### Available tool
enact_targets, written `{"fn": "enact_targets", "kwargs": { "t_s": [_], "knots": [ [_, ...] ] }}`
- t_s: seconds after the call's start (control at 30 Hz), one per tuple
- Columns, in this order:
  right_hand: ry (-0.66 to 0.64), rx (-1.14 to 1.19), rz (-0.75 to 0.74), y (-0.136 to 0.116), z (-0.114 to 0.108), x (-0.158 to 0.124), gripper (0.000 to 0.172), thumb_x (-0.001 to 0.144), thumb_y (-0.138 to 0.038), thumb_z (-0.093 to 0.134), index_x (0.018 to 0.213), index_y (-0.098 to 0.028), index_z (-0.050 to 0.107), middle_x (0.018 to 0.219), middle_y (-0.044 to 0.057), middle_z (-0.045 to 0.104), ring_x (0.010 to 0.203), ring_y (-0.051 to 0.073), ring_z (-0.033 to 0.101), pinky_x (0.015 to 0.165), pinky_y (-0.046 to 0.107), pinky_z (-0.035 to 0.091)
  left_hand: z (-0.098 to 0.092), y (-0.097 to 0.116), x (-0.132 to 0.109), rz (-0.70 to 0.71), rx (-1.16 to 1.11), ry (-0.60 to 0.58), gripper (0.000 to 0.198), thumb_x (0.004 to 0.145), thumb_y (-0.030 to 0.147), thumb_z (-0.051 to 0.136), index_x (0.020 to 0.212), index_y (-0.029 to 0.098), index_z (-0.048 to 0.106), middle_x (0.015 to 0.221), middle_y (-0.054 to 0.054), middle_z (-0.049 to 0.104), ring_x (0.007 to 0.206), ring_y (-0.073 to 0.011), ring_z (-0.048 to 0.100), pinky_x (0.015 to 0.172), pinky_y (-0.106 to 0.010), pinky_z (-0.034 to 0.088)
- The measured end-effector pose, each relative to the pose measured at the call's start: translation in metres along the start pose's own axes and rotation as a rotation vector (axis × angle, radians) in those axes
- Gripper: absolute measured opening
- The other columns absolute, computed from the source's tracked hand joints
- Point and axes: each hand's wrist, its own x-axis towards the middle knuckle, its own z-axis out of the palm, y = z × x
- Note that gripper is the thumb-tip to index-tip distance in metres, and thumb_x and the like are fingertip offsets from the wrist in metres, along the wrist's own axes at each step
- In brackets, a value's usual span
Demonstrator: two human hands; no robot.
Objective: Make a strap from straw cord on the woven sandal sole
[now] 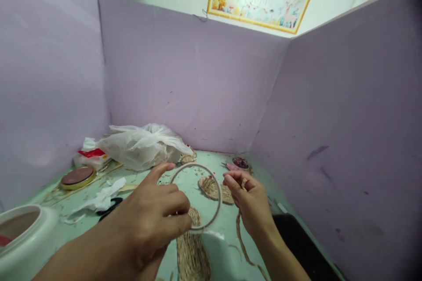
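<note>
Purple-walled bench (211, 160): left hand (148, 219) grips a hoop (220, 199), right hand (249, 199) pinches straw braid (240, 235); a loose pinch could let it unravel.

With the hoop (220, 204) as the clock's centre, the left hand (151, 219) is at 8 o'clock and the right hand (250, 202) at 3 o'clock, with the braided strand (242, 237) below it. On the table (227, 221), the near woven pad (193, 252) lies at 6 o'clock, the far woven pad (214, 189) just behind the hoop, the plastic bag (141, 145) at 11 o'clock and the jar (26, 237) at 9 o'clock.
</note>
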Motion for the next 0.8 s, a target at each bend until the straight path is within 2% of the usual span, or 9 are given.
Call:
{"fn": "enact_targets", "kwargs": {
  "t_s": [0.13,0.23,0.3,0.43,0.6,0.7,0.8],
  "knots": [
    [-0.079,0.023,0.053,-0.001,0.001,-0.004,0.028,0.065,-0.042,0.066,0.067,-0.014,0.064,0.054,-0.001,0.053,0.038,0.004,0.027,0.038,0.02,0.017,0.003,-0.004,0.0,-0.014,-0.016,0.03,0.042,0.067,0.0,0.037,0.093,0.024,0.06,0.075,-0.001,0.057,0.068,-0.0139,0.052,0.105,-0.052,0.013],
    [-0.191,0.054,0.073,-0.005,0.002,-0.007,0.034,0.072,-0.046,0.059,0.065,-0.013,0.064,0.062,0.003,0.061,0.037,0.002,0.025,0.038,0.021,0.017,0.01,-0.016,0.003,-0.084,-0.028,-0.013,0.041,0.071,0.0,0.037,0.092,0.024,0.061,0.076,0.0,0.057,0.069,-0.0125,0.053,0.104,-0.05,0.014],
    [-0.259,0.046,0.099,-0.007,0.003,-0.009,0.036,0.074,-0.047,0.056,0.07,-0.012,0.066,0.066,0.006,0.065,0.035,0.002,0.026,0.038,0.021,0.017,0.016,-0.025,0.004,-0.129,-0.036,-0.045,0.036,0.074,0.001,0.038,0.088,0.023,0.063,0.073,0.0,0.058,0.068,-0.0116,0.053,0.103,-0.047,0.018],
    [-0.361,-0.019,0.178,-0.006,0.006,-0.01,0.037,0.073,-0.046,0.056,0.076,-0.011,0.066,0.069,0.008,0.067,0.034,0.002,0.029,0.037,0.02,0.017,0.03,-0.042,0.004,-0.169,-0.046,-0.068,0.034,0.073,0.001,0.04,0.089,0.021,0.063,0.071,0.001,0.061,0.068,-0.0112,0.055,0.102,-0.045,0.019],
    [-0.42,-0.078,0.279,-0.002,0.009,-0.011,0.034,0.069,-0.044,0.057,0.075,-0.012,0.066,0.073,0.008,0.067,0.034,0.002,0.031,0.036,0.02,0.019,0.037,-0.047,0.004,-0.172,-0.035,-0.083,0.037,0.071,0.0,0.041,0.092,0.021,0.064,0.071,0.001,0.064,0.069,-0.0124,0.057,0.1,-0.046,0.02],
    [-0.452,-0.168,0.25,-0.003,0.011,-0.012,0.033,0.069,-0.043,0.057,0.078,-0.013,0.068,0.074,0.007,0.066,0.037,0.004,0.033,0.037,0.021,0.023,0.039,-0.047,0.005,-0.174,-0.015,-0.082,0.037,0.07,0.0,0.042,0.09,0.021,0.065,0.071,0.001,0.064,0.07,-0.0128,0.057,0.099,-0.046,0.02],
    [-0.442,-0.316,0.174,-0.005,0.016,-0.016,0.023,0.065,-0.034,0.064,0.075,-0.015,0.069,0.065,0.003,0.064,0.044,0.007,0.04,0.044,0.021,0.031,0.04,-0.045,0.005,-0.18,-0.008,-0.077,0.034,0.07,0.002,0.043,0.087,0.021,0.065,0.068,0.001,0.063,0.068,-0.0127,0.056,0.098,-0.046,0.02]
  ]
}}
